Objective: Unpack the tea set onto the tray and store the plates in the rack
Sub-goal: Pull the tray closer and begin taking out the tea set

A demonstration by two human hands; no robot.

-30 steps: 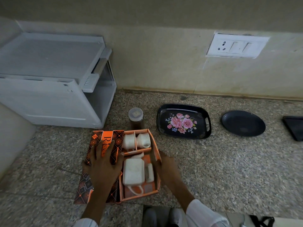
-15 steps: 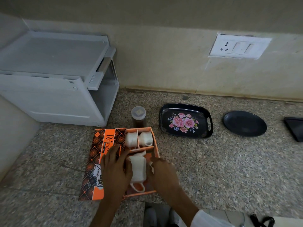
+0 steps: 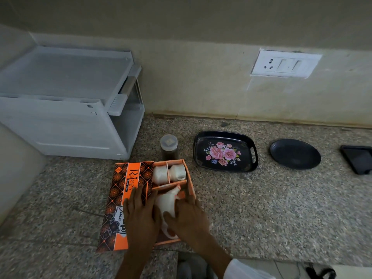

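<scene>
White glazed ceramic teapot [image 3: 167, 204] lies in the near compartment of the open orange cardboard box [image 3: 189, 184], just left of the black floral tray [image 3: 249, 141]. Left hand [image 3: 141, 216] and right hand [image 3: 189, 218] cup its 2 sides; firm grasp unclear. Likely heavy, slippery, fragile: hold body, not spout.

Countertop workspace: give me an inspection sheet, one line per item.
Surface: speckled granite countertop.
Job's things: open orange box holding a white teapot and two white cups; floral tray bare; dark plate right of it; white rack at back left.
Clutter: lidded jar; dark flat object at right edge.
Grips: left hand and right hand flank the teapot; hold unclear.
Cables: nothing seen.
Surroundings: wall switchboard.
</scene>
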